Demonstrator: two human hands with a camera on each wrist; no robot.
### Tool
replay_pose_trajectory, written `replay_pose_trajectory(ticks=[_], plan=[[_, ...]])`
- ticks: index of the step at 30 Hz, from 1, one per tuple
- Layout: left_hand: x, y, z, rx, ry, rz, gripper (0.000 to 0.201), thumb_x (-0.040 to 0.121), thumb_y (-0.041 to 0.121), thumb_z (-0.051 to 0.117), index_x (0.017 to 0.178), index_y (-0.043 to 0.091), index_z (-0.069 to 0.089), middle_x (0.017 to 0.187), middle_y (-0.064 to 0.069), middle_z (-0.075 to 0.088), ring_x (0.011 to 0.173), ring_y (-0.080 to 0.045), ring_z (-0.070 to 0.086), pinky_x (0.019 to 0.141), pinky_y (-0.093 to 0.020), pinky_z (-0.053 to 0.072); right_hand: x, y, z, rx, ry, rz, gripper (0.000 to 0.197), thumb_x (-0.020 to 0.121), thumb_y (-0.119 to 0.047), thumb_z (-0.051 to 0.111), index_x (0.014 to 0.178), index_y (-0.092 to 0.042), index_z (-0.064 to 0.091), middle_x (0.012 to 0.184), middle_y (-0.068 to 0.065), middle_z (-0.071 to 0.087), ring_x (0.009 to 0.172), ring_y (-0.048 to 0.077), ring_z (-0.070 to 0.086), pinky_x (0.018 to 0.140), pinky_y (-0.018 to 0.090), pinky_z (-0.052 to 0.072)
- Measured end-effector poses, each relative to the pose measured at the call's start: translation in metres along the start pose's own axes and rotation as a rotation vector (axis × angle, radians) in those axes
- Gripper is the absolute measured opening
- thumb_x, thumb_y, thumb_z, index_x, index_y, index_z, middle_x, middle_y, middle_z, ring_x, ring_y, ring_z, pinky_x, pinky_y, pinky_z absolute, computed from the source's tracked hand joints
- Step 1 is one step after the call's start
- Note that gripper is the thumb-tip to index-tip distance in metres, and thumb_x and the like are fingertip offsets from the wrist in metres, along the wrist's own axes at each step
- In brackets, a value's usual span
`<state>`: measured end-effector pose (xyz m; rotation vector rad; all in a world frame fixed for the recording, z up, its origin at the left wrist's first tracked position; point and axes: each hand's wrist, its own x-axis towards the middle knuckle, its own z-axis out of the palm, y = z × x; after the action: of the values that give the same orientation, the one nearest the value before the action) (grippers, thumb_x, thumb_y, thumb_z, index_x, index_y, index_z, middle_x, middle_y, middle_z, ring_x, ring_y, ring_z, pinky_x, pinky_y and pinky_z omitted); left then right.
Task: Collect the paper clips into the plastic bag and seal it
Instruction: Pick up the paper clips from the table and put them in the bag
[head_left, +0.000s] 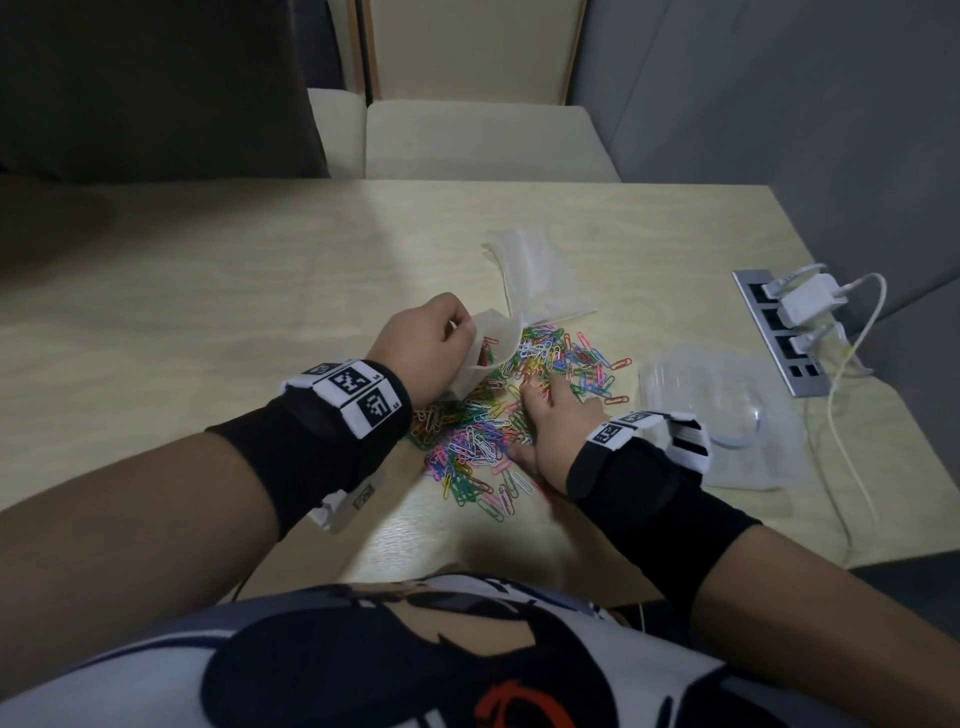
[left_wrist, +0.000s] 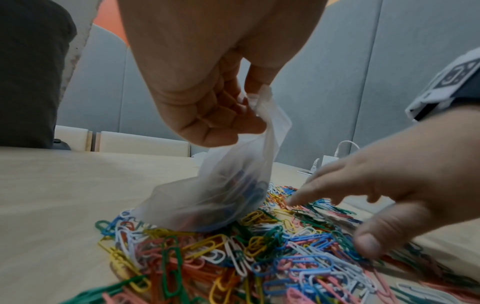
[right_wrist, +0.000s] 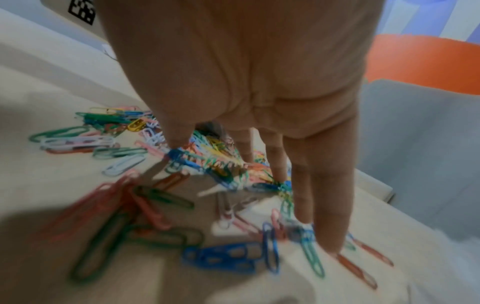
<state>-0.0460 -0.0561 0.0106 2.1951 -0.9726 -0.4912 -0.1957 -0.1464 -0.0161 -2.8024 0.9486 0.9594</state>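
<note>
Colourful clips lay in a big heap on the table in the head view, and most were not in the bag yet. The left hand pinched the bag by its top, at the far left side of the heap, and the right hand lay on the clips with its fingers spread. From the left wrist, the bag's bottom sat right on the clips, with a few dark clips already inside, and its top looked squeezed nearly closed. I think the left hand should hold just one side of the top, so the bag gapes wide. From the right wrist, the picture was blurry, but the straight fingers touched the clips and held none. A good move would be to curl them, take a small bunch, and drop it in right over the opening, so none fall out.
</note>
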Motion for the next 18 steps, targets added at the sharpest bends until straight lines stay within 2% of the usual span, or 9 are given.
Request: replay_pose_trajectory(ticks=[1, 3, 5, 7, 10, 15, 18], plan=[[0.0, 0.0, 0.001, -0.003, -0.005, -0.001, 0.015, 0.093, 0.031, 0.045, 0.092, 0.02, 0.056, 0.081, -0.005, 0.063, 0.079, -0.026, 0.058, 0.068, -0.034, 0.048, 0.001, 0.0, 0.004, -0.005, -0.012, 0.011, 0.083, 0.089, -0.065, 0.043, 0.152, -0.023, 0.008, 0.158, 0.013, 0.009, 0.127, 0.047, 0.038, 0.101, 0.047, 0.039], [0.0, 0.0, 0.001, -0.016, -0.008, -0.002, 0.015, 0.093, 0.03, 0.045, 0.092, 0.02, 0.056, 0.08, -0.005, 0.063, 0.079, -0.027, 0.059, 0.069, -0.036, 0.051, 0.004, 0.0, 0.012, 0.03, 0.034, 0.036, 0.079, 0.088, -0.061, 0.049, 0.147, -0.016, 0.021, 0.15, 0.015, 0.023, 0.123, 0.042, 0.041, 0.097, 0.045, 0.042], [0.0, 0.0, 0.002, -0.006, -0.005, 0.0, 0.015, 0.093, 0.03, 0.045, 0.092, 0.02, 0.056, 0.08, -0.004, 0.062, 0.079, -0.026, 0.058, 0.068, -0.034, 0.048, 0.005, 0.0, 0.016, 0.114, 0.105, 0.033, 0.059, 0.092, -0.047, 0.053, 0.135, -0.012, 0.035, 0.136, 0.013, 0.035, 0.117, 0.036, 0.044, 0.091, 0.042, 0.044], [0.0, 0.0, 0.002, 0.006, -0.006, -0.001, 0.015, 0.093, 0.03, 0.045, 0.093, 0.019, 0.056, 0.078, -0.003, 0.061, 0.078, -0.025, 0.057, 0.067, -0.032, 0.045, 0.002, 0.0, 0.015, 0.138, 0.148, -0.001, 0.038, 0.096, -0.026, 0.049, 0.129, -0.01, 0.039, 0.131, 0.014, 0.037, 0.111, 0.035, 0.046, 0.084, 0.041, 0.045], [0.0, 0.0, 0.003, 0.008, -0.004, 0.0, 0.015, 0.093, 0.03, 0.045, 0.092, 0.02, 0.056, 0.077, -0.002, 0.06, 0.077, -0.024, 0.056, 0.065, -0.031, 0.043, 0.0, 0.001, 0.009, 0.134, 0.126, -0.063, 0.035, 0.092, -0.002, 0.039, 0.126, -0.007, 0.041, 0.128, 0.016, 0.036, 0.107, 0.035, 0.047, 0.073, 0.037, 0.039], [-0.001, -0.001, 0.002, 0.008, -0.003, 0.0, 0.014, 0.093, 0.031, 0.044, 0.091, 0.021, 0.055, 0.079, -0.003, 0.061, 0.077, -0.025, 0.056, 0.066, -0.032, 0.044, 0.001, 0.008, 0.005, 0.142, 0.137, -0.107, 0.029, 0.09, 0.004, 0.039, 0.117, -0.001, 0.05, 0.123, 0.018, 0.04, 0.096, 0.034, 0.056, 0.069, 0.035, 0.038], [-0.001, -0.001, 0.001, 0.001, -0.003, -0.007, 0.015, 0.093, 0.031, 0.045, 0.092, 0.021, 0.056, 0.08, -0.004, 0.062, 0.077, -0.025, 0.057, 0.067, -0.034, 0.048, 0.007, 0.013, -0.002, 0.25, 0.175, -0.106, 0.023, 0.089, 0.001, 0.048, 0.11, -0.004, 0.058, 0.118, 0.015, 0.048, 0.085, 0.029, 0.056, 0.07, 0.029, 0.037]])
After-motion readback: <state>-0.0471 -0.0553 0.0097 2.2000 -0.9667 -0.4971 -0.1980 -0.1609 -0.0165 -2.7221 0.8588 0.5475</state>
